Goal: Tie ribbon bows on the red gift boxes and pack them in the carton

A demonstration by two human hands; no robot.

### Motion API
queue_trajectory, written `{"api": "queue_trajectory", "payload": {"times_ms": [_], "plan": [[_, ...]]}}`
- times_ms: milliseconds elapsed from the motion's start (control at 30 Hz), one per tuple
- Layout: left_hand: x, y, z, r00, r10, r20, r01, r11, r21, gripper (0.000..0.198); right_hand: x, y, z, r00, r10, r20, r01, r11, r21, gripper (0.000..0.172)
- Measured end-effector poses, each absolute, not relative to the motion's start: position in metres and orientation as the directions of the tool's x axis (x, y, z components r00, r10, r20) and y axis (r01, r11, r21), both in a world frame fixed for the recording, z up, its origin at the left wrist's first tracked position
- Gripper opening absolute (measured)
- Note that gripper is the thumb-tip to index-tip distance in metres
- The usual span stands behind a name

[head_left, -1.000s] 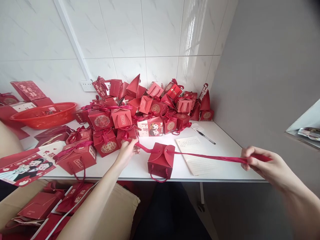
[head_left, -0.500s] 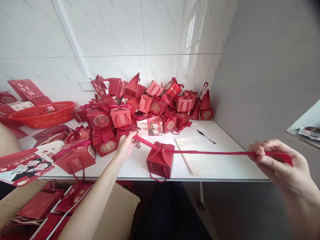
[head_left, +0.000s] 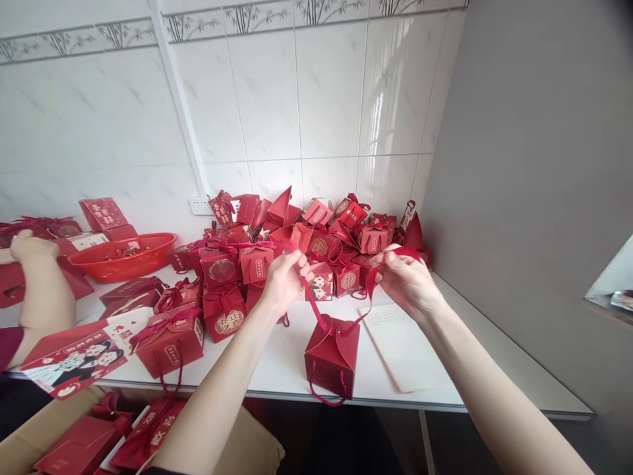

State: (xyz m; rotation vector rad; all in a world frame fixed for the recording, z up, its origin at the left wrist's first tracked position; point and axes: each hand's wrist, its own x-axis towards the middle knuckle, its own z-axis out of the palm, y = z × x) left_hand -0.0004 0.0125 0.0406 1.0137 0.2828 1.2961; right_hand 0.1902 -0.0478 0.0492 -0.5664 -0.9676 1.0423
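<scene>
A small red gift box (head_left: 330, 359) with a twisted cord handle stands near the table's front edge. A red ribbon (head_left: 314, 305) comes out of its folded top in two ends. My left hand (head_left: 287, 280) pinches one end above and left of the box. The other end runs up to my right hand (head_left: 403, 280), whose fingers are closed on it above and right of the box. Both ribbon ends hang a little slack between the hands and the box top.
Many red gift boxes (head_left: 227, 290) are heaped against the tiled wall. An orange-red plastic basket (head_left: 123, 257) stands at left, near another person's arm (head_left: 47, 290). A notebook (head_left: 403, 349) lies right of the box. Below the table edge, a carton (head_left: 252, 439) holds more boxes.
My right hand has moved in from the far right toward the middle, still holding its ribbon end, which has gone slack. My left hand has moved slightly right. The view has tilted up.
</scene>
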Motion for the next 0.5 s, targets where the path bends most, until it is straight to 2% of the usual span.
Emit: {"api": "queue_trajectory", "payload": {"times_ms": [167,400,500], "plan": [[0.007,0.012,0.047,0.367,0.829,0.421,-0.566,-0.16,0.809,0.019,0.167,-0.029,0.066,0.034,0.916,0.4,-0.36,0.384,-0.85,0.031],[0.012,0.01,0.05,0.313,0.824,0.472,-0.518,-0.269,0.812,0.021,0.162,-0.02,0.079,0.026,0.888,0.46,-0.154,0.458,-0.875,0.036],[0.013,0.009,0.053,0.303,0.814,0.496,-0.519,-0.296,0.802,0.021,0.163,-0.02,0.085,0.0,0.882,0.47,-0.054,0.47,-0.881,0.048]]}}
